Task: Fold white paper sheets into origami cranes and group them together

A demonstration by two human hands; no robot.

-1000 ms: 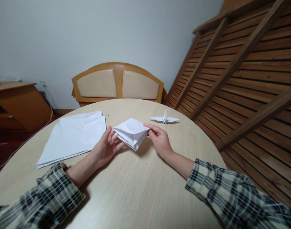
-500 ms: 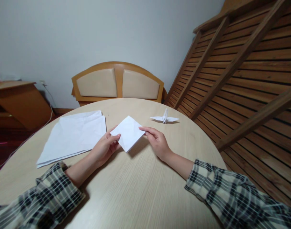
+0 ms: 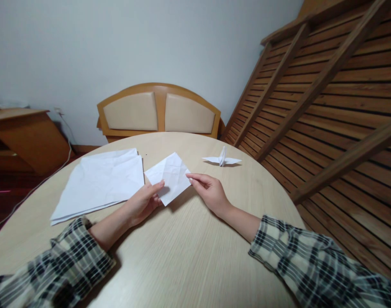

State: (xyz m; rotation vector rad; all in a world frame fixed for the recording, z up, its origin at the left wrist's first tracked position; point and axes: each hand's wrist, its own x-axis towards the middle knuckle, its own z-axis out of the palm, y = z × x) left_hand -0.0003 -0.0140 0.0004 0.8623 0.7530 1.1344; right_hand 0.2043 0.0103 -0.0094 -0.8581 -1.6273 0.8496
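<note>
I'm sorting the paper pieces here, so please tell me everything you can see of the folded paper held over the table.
The folded paper is plain white, looks thin, and is roughly square, turned like a diamond, with creases across its face. How many layers it has cannot be told. It is held over the pale table, a shadow below it. The left grip has its thumb on the paper's lower-left part; the right grip pinches its right corner.

The folded paper (image 3: 173, 173) is hiding some fingers of the left hand (image 3: 144, 200). Toward the paper's two o'clock, a slatted panel (image 3: 339, 92) is running out of my view; at its ten, I'm seeing a speck (image 3: 146, 154) too tiny to name.
</note>
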